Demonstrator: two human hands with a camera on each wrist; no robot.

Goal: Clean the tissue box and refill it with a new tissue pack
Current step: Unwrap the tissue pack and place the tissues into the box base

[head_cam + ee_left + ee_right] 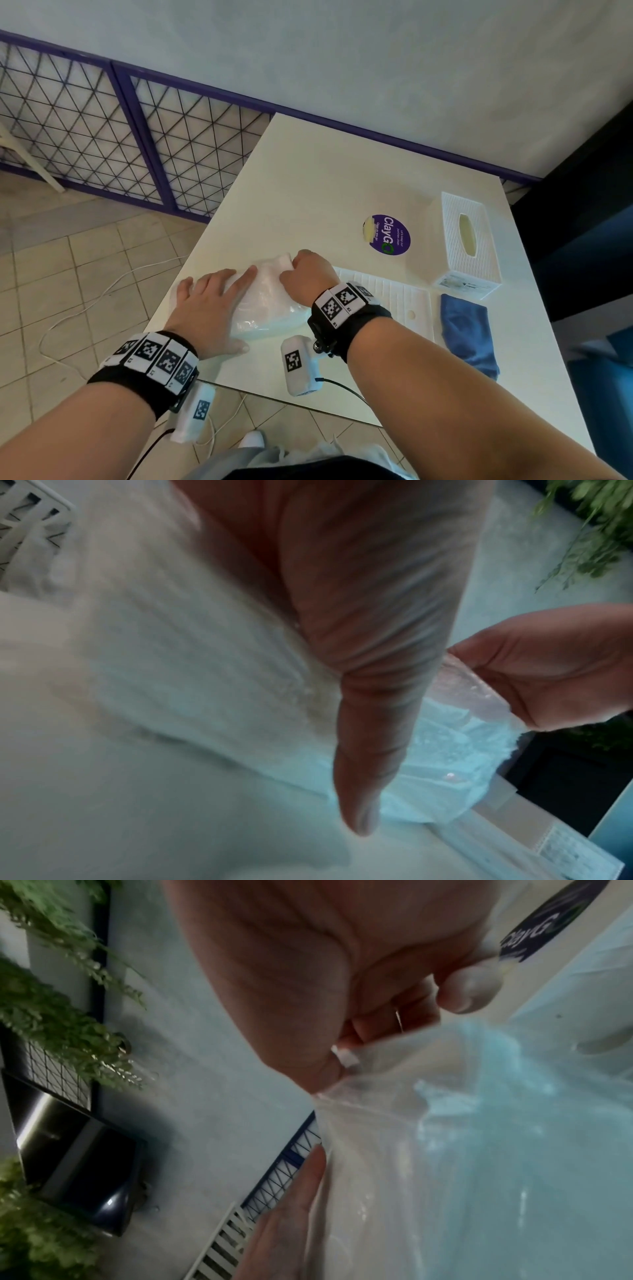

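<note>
A tissue pack (267,308) in clear plastic wrap lies on the white table (325,178) near its left front corner. My left hand (209,301) lies flat on the pack with straight fingers, pressing it down. My right hand (305,274) pinches the plastic wrap (394,1123) at the pack's far end, fingers curled; the same pinch on the wrap (459,680) appears from the left wrist. The white tissue box (466,240) stands at the right of the table, its slot facing up. Its flat white bottom lid (394,298) lies between the pack and the box.
A folded blue cloth (469,335) lies near the table's right front edge. A round purple sticker (388,234) is on the table behind my hands. A purple-framed wire fence (120,137) and tiled floor with a white cable (102,291) are to the left.
</note>
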